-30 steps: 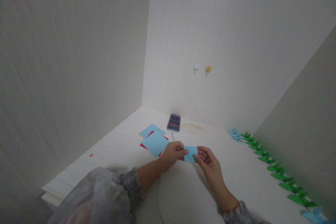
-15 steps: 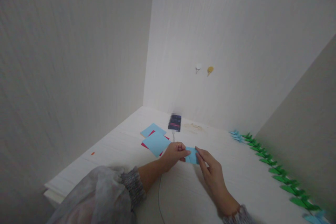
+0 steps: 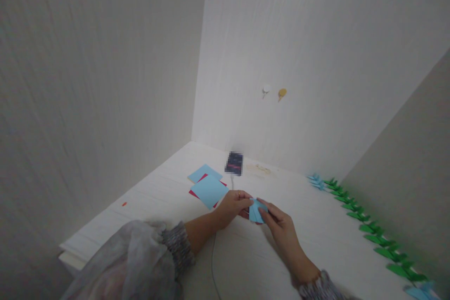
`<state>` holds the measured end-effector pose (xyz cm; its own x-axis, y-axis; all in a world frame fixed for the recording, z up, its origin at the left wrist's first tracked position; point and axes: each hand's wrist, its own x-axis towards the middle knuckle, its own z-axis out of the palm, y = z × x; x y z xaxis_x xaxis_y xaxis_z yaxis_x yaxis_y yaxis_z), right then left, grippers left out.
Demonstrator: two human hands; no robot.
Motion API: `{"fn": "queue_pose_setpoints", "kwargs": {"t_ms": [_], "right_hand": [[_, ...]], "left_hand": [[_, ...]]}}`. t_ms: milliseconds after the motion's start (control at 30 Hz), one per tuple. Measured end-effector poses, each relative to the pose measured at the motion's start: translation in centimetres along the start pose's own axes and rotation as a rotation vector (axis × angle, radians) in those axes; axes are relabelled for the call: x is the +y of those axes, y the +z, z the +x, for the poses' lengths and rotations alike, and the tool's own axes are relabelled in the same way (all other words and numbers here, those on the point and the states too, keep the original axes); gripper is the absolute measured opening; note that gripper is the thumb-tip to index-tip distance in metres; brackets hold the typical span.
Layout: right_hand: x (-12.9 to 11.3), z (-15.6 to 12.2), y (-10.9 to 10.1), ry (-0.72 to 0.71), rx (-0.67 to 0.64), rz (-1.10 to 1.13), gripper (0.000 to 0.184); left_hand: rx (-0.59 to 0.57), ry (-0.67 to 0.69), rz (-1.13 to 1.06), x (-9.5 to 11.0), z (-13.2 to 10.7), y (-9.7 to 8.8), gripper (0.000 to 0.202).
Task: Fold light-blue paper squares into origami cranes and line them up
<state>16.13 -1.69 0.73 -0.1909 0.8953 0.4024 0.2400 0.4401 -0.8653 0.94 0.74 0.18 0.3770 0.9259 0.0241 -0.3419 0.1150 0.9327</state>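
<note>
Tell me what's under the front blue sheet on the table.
Red paper sticks out from under the front blue sheet at its edges; whatever else lies beneath is covered.

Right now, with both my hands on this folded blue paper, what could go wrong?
The folded blue paper is pinched between your left hand and right hand, so a fold might crease crooked. The cable passes beneath your left hand and could snag. The flat blue sheet lies close by; a nudge might shift it.
</note>
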Motion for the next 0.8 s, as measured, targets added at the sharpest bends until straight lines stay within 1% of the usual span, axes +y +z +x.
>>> {"fn": "queue_pose_setpoints", "kwargs": {"t_ms": [133, 300, 433, 633, 800], "right_hand": [[0.3, -0.1, 0.0, 0.058, 0.025, 0.075, 0.027], [0.2, 0.0, -0.1, 0.059, -0.017, 0.152, 0.02], [0.1, -0.1, -0.1, 0.052, -0.005, 0.202, 0.015], [0.9, -0.1, 0.0, 0.107, 0.062, 0.198, 0.014], [1.0, -0.2, 0.1, 0.115, 0.028, 0.216, 0.013]], "left_hand": [[-0.013, 0.0, 0.024, 0.2, -0.1, 0.0, 0.027], [-0.04, -0.038, 0.022, 0.5, -0.3, 0.1, 0.031], [-0.025, -0.038, -0.002, 0.5, -0.3, 0.1, 0.032], [0.0, -0.061, -0.016, 0.6, -0.3, 0.1, 0.029], [0.025, -0.065, 0.018, 0.7, -0.2, 0.0, 0.027]]}}
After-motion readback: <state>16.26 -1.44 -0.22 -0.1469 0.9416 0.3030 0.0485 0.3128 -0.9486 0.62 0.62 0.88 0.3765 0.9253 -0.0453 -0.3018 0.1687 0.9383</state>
